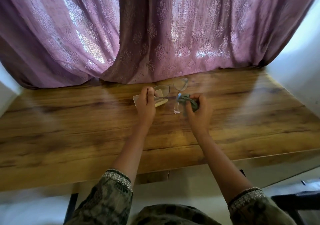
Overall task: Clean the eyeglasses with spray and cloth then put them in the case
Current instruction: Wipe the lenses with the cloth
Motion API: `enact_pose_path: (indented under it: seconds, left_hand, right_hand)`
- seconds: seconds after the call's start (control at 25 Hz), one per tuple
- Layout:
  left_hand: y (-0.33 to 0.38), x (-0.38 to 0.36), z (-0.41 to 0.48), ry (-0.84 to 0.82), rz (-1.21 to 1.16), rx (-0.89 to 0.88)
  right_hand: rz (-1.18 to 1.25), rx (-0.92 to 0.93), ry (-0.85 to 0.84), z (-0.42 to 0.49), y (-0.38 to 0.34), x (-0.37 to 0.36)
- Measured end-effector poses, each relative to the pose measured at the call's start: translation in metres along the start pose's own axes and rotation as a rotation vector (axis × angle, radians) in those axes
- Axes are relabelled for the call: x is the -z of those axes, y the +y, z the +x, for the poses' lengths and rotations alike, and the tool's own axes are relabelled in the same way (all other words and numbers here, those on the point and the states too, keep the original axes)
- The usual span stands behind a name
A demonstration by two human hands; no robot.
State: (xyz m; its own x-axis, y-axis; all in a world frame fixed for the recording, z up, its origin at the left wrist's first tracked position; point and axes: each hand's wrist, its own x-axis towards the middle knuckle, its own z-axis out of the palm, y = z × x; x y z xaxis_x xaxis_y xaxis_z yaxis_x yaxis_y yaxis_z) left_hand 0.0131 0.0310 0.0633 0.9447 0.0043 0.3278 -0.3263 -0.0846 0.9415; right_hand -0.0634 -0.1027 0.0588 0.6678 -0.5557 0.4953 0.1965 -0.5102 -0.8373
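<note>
Thin-framed eyeglasses [173,87] are held up above the wooden table [86,121], with my left hand [147,103] pinching the frame at the left lens. Beneath that hand lies a pale open case [138,98], partly hidden. My right hand [199,114] grips a crumpled grey-green cloth [187,102], just below the right lens. A small clear spray bottle [178,106] stands on the table directly left of the cloth, touching it or close to it.
A purple patterned curtain [155,34] hangs along the table's far edge, right behind the glasses. White walls flank the table. A dark piece of furniture [297,198] sits at the lower right, beyond the table's near edge.
</note>
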Motion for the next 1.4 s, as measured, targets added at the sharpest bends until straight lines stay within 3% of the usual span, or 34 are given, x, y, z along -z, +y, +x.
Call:
enact_pose_path:
  seconds: [0.2,0.44,0.64,0.88,1.16,1.4]
  left_hand:
    - [0.004,0.008,-0.001,0.047,0.034,-0.074]
    - [0.014,0.008,0.001,0.037,0.024,-0.128]
    - [0.016,0.015,0.005,0.046,0.001,-0.101]
    - [0.023,0.020,0.003,-0.003,0.023,-0.165]
    - [0.025,0.013,0.003,0.004,-0.055,-0.114]
    - [0.023,0.002,0.001,-0.023,-0.089,-0.136]
  right_hand:
    - [-0.001,0.194,0.001,0.014,-0.046,-0.013]
    - [-0.252,0.308,-0.134,0.019,-0.064,-0.038]
    - [-0.325,0.410,-0.175,0.002,-0.067,-0.040]
    - [-0.345,0.298,-0.098,0.012,-0.070,-0.028]
    - [-0.454,0.426,-0.090,-0.011,-0.072,-0.034]
    - [-0.471,0.323,-0.061,0.014,-0.072,-0.026]
